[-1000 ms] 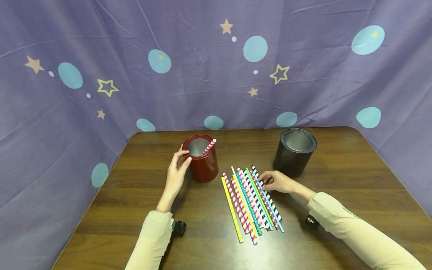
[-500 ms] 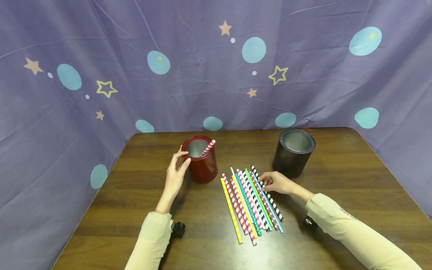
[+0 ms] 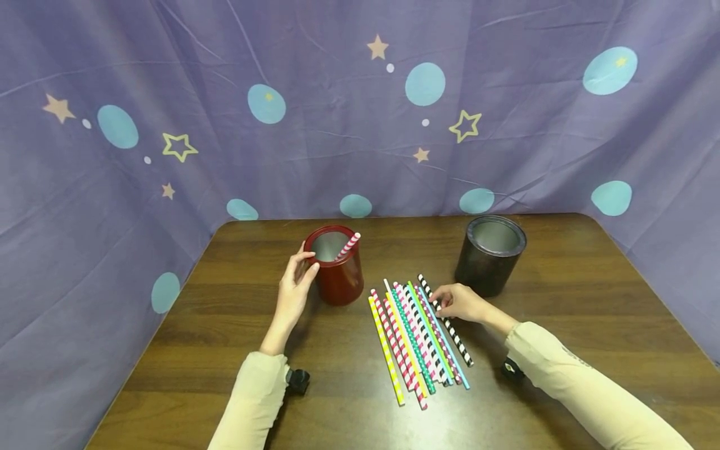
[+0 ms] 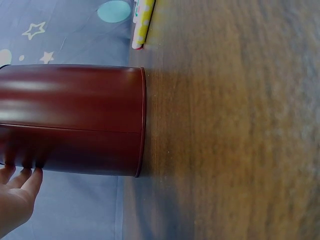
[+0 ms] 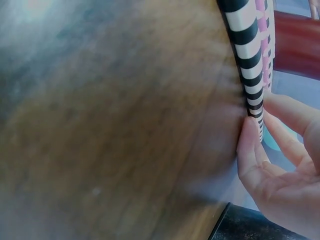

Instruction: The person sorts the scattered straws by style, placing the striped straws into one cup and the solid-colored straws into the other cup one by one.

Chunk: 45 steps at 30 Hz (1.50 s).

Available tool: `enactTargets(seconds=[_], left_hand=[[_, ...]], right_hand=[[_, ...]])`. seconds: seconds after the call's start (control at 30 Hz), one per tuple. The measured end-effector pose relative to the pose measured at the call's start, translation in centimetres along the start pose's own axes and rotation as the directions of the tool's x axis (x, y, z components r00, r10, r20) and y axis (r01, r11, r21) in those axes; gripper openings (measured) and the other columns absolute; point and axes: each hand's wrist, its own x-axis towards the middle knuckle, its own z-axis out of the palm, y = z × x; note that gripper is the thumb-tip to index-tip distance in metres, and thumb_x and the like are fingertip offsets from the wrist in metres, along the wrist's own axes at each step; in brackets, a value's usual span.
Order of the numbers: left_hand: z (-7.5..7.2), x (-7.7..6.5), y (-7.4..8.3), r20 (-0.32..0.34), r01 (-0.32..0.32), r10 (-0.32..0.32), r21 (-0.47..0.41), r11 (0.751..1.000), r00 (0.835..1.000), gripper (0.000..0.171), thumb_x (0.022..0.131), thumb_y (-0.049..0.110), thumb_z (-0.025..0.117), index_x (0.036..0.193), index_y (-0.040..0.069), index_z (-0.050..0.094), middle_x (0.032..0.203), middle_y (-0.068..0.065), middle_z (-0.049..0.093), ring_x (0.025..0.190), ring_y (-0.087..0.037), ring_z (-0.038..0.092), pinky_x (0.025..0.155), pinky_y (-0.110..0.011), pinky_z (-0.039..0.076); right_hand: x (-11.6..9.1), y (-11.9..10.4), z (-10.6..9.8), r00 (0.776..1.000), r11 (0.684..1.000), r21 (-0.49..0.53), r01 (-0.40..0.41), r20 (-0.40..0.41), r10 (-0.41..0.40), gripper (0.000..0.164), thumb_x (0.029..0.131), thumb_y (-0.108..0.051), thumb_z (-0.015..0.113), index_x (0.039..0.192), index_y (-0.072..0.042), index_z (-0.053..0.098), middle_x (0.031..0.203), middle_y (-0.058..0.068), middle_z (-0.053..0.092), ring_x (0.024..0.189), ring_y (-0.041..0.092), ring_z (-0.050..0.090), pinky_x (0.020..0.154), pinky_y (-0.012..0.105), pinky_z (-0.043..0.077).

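My left hand (image 3: 294,294) holds the near left side of a dark red canister (image 3: 340,281), with fingertips at its rim. In the left wrist view the fingertips (image 4: 31,181) touch the canister's wall. One pink-and-white striped straw (image 3: 348,246) leans inside it, its top above the rim. My right hand (image 3: 464,303) pinches a black-and-white striped straw (image 3: 458,342) near its far end, between thumb and fingers. That straw lies at the right edge of a row of several patterned paper straws (image 3: 413,340); in the right wrist view the pinched straw (image 5: 245,52) runs up from my fingertips.
A black canister (image 3: 487,265) with an open top stands beyond my right hand. The brown wooden table (image 3: 225,325) carries everything. A purple curtain (image 3: 337,112) with stars and dots hangs behind its far edge.
The black-and-white straw has come slightly apart from the row, to the right, with my right hand on it. My left hand and the red canister have stayed in place.
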Motion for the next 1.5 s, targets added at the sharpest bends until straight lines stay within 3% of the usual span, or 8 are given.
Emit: enactTargets(seconds=[0.3,0.6,0.83,1.0,1.13,1.23,1.37,1.5], left_hand=[[-0.2,0.2,-1.5,-0.020,-0.030,0.030,0.015,0.999,0.999,0.030,0.089,0.010,0.052,0.115,-0.004,0.047,0.142,-0.009,0.029,0.129,-0.020,0.029,0.106,-0.030,0.026],[-0.3,0.4,-1.4,-0.018,-0.039,0.039,0.013,0.999,0.999,0.031,0.089,0.011,0.052,0.115,-0.004,0.047,0.142,-0.008,0.029,0.129,-0.020,0.029,0.106,-0.030,0.026],[-0.4,0.3,-1.0,-0.009,-0.011,0.011,0.000,1.000,1.000,0.030,0.089,0.008,0.051,0.116,-0.006,0.046,0.142,-0.009,0.028,0.129,-0.019,0.028,0.106,-0.030,0.025],[0.2,-0.1,0.5,-0.007,-0.002,0.002,0.003,1.000,1.000,0.030,0.089,0.002,0.049,0.115,-0.011,0.043,0.142,-0.016,0.027,0.129,-0.025,0.027,0.106,-0.033,0.025],[0.4,-0.3,1.2,-0.009,0.005,-0.005,0.013,1.000,1.000,0.031,0.089,0.002,0.049,0.116,-0.012,0.042,0.142,-0.017,0.026,0.129,-0.025,0.027,0.106,-0.030,0.026],[0.2,-0.1,0.2,-0.004,0.000,0.000,0.002,1.000,1.000,0.032,0.089,0.005,0.050,0.117,-0.009,0.044,0.142,-0.012,0.027,0.129,-0.021,0.028,0.105,-0.028,0.026],[0.1,0.0,-0.2,-0.003,-0.006,0.006,-0.013,1.000,1.000,0.031,0.089,0.007,0.050,0.116,-0.008,0.045,0.142,-0.010,0.028,0.129,-0.019,0.029,0.105,-0.027,0.026],[0.3,-0.3,0.9,-0.009,-0.009,0.009,-0.002,1.000,1.000,0.031,0.089,0.005,0.050,0.116,-0.010,0.043,0.142,-0.014,0.027,0.129,-0.022,0.027,0.106,-0.030,0.025]], right_hand=[[0.2,-0.3,0.5,0.998,0.999,-0.037,-0.039,-0.045,0.037,0.025,0.069,0.000,0.066,0.094,0.001,0.064,0.055,-0.002,0.054,0.044,0.003,0.042,0.040,0.018,0.037],[0.6,-0.6,0.5,0.995,0.994,-0.090,-0.064,-0.080,0.057,0.023,0.069,-0.001,0.068,0.092,-0.001,0.064,0.057,0.000,0.057,0.048,0.006,0.045,0.043,0.021,0.038],[0.3,-0.6,0.4,0.994,0.996,0.012,-0.086,-0.072,0.086,0.024,0.072,0.002,0.065,0.095,0.002,0.062,0.054,0.003,0.056,0.044,0.007,0.046,0.040,0.019,0.036],[-0.2,-0.3,0.2,0.994,0.989,0.121,-0.083,-0.066,0.091,0.025,0.073,0.003,0.062,0.098,0.005,0.060,0.057,0.008,0.059,0.048,0.010,0.051,0.042,0.020,0.041],[-0.5,-0.2,-0.1,0.994,0.962,0.257,-0.091,-0.042,0.105,0.028,0.074,0.006,0.058,0.102,0.011,0.056,0.069,0.017,0.063,0.058,0.016,0.057,0.050,0.026,0.050],[-0.5,-0.1,-0.2,0.993,0.937,0.335,-0.098,-0.035,0.117,0.031,0.075,0.008,0.055,0.105,0.015,0.053,0.073,0.021,0.062,0.065,0.018,0.058,0.055,0.029,0.053],[-0.5,-0.1,-0.4,0.990,0.921,0.372,-0.118,-0.028,0.139,0.033,0.076,0.008,0.052,0.109,0.015,0.050,0.073,0.018,0.062,0.067,0.016,0.058,0.057,0.030,0.053],[-0.7,-0.5,-0.7,0.987,0.904,0.406,-0.135,-0.022,0.157,0.036,0.078,0.007,0.053,0.112,0.015,0.046,0.074,0.019,0.062,0.066,0.014,0.057,0.057,0.031,0.054]])
